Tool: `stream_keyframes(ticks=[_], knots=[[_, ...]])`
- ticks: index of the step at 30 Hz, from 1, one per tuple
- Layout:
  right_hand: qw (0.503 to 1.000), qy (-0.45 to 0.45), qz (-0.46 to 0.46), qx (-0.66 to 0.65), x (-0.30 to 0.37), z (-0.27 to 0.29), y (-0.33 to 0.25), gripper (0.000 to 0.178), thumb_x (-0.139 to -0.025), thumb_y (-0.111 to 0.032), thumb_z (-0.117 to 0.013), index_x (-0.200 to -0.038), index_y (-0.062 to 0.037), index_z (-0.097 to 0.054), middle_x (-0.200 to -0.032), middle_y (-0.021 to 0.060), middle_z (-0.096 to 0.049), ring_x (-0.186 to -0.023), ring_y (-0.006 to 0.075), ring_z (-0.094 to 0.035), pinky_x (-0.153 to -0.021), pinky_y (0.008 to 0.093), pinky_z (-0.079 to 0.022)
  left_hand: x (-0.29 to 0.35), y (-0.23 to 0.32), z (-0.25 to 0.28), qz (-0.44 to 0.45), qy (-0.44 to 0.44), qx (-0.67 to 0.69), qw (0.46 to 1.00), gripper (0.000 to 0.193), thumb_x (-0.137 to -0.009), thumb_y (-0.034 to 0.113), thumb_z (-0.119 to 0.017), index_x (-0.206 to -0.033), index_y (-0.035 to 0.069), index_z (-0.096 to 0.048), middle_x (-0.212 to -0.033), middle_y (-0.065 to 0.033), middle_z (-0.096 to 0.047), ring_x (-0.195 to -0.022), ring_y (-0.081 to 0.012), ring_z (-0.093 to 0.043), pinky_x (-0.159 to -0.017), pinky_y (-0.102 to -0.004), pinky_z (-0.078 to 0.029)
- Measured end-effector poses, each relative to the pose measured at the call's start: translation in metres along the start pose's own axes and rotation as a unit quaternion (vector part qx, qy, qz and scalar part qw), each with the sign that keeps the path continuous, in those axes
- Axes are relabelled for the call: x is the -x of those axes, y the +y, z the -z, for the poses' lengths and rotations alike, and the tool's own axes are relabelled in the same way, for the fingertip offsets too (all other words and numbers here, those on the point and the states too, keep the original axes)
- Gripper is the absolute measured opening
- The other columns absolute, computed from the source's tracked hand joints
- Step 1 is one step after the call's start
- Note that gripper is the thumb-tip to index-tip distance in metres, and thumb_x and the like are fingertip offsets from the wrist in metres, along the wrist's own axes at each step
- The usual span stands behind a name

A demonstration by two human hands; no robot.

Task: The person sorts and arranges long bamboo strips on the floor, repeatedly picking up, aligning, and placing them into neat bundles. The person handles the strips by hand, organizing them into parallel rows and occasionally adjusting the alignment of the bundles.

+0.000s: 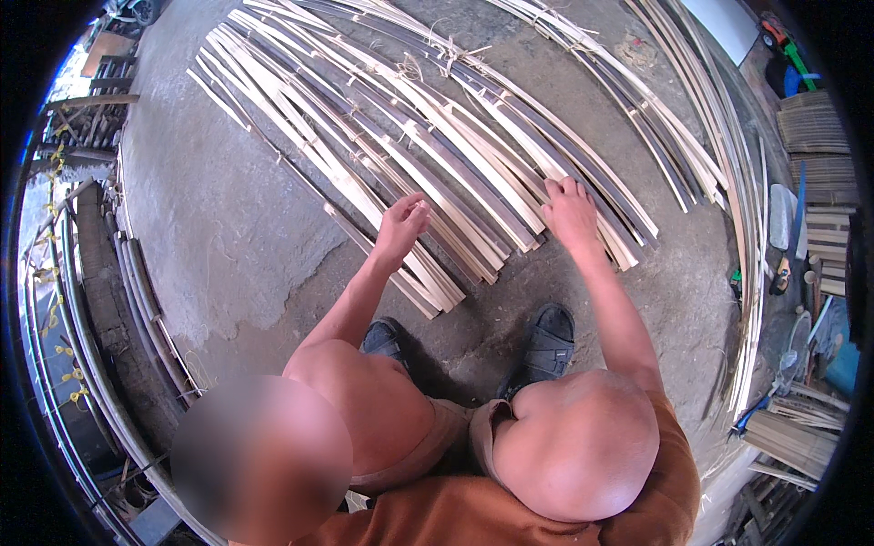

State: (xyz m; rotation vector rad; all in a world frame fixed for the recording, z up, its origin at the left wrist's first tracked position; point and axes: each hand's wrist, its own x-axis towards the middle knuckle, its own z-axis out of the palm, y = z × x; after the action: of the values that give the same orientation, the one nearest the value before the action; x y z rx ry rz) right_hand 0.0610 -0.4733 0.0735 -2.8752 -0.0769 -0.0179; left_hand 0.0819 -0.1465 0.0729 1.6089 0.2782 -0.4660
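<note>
Long split bamboo strips (428, 136), pale on one face and dark on the other, lie fanned out on the floor in front of me. My right hand (571, 214) has its fingers bent down over the near part of a pale bamboo strip (533, 146) on the right side of the spread. My left hand (403, 227) is over the strips at the left, its fingers curled in with thumb and fingertips close together. Whatever may be between them is too small to make out.
A tied bundle of strips (637, 100) lies farther right, with longer strips (728, 164) along that side. Poles (91, 309) line the left edge. A knife-like tool (781, 273) and slatted bamboo pieces (815, 136) are at the right. My sandalled feet (546, 341) stand close to the strip ends.
</note>
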Motion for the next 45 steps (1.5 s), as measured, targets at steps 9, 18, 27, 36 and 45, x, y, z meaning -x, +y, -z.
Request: stream_keyframes(ticks=[9,18,27,36,45], knots=[[0.971,-0.166,-0.063,-0.161,-0.013,0.057,-0.034,0.035,-0.09,-0.023,-0.06,-0.114,-0.0023,-0.047,-0.085,0.0181,-0.067,-0.077,0.0337,-0.067,-0.068,0.0448,-0.053,0.009,0.015,0.006,0.001,-0.006,0.015,1.0,0.047,-0.103,0.033,-0.053,-0.134,-0.002,-0.051,-0.109,-0.0114,-0.063,-0.096,-0.0179,-0.061,-0.087,-0.0329,-0.052],[0.918,-0.12,-0.001,-0.378,0.069,0.015,-0.123,0.032,-0.099,-0.037,-0.055,-0.109,-0.0074,-0.049,-0.084,0.0183,-0.069,-0.074,0.0353,-0.069,-0.067,0.0448,-0.054,0.012,0.042,-0.023,0.079,0.054,0.201,0.975,0.039,-0.104,0.036,-0.048,-0.124,0.002,-0.045,-0.111,-0.0156,-0.062,-0.103,-0.0278,-0.064,-0.088,-0.045,-0.055],[0.999,0.018,0.017,-0.029,-0.014,-0.039,-0.023,0.058,-0.092,-0.044,-0.064,-0.129,-0.0018,-0.05,-0.129,0.0226,-0.047,-0.109,0.0383,-0.057,-0.089,0.0469,-0.05,0.001,-0.005,0.001,0.142,0.026,0.199,0.969,0.033,-0.104,0.029,-0.049,-0.124,0.003,-0.049,-0.115,-0.0146,-0.062,-0.101,-0.0265,-0.066,-0.084,-0.0435,-0.055],[0.987,-0.105,-0.058,-0.106,-0.037,0.017,-0.027,0.037,-0.093,-0.028,-0.052,-0.119,-0.0022,-0.048,-0.092,0.0251,-0.069,-0.083,0.0426,-0.069,-0.076,0.0516,-0.053,0.001,-0.027,0.01,0.103,0.131,0.008,0.986,0.073,-0.094,0.016,-0.06,-0.151,0.002,-0.016,-0.115,-0.0176,-0.058,-0.096,-0.022,-0.061,-0.075,-0.0368,-0.052],[0.575,-0.377,-0.263,-0.676,0.029,0.01,-0.058,0.036,-0.105,-0.024,-0.037,-0.136,-0.0072,-0.043,-0.078,0.002,-0.058,-0.059,0.0092,-0.051,-0.049,0.0259,-0.048,-0.003,0.021,-0.021,-0.004,0.058,0.083,0.995,0.069,-0.102,0.046,-0.048,-0.148,-0.003,-0.032,-0.124,-0.0255,-0.054,-0.112,-0.0323,-0.057,-0.099,-0.0415,-0.046]])
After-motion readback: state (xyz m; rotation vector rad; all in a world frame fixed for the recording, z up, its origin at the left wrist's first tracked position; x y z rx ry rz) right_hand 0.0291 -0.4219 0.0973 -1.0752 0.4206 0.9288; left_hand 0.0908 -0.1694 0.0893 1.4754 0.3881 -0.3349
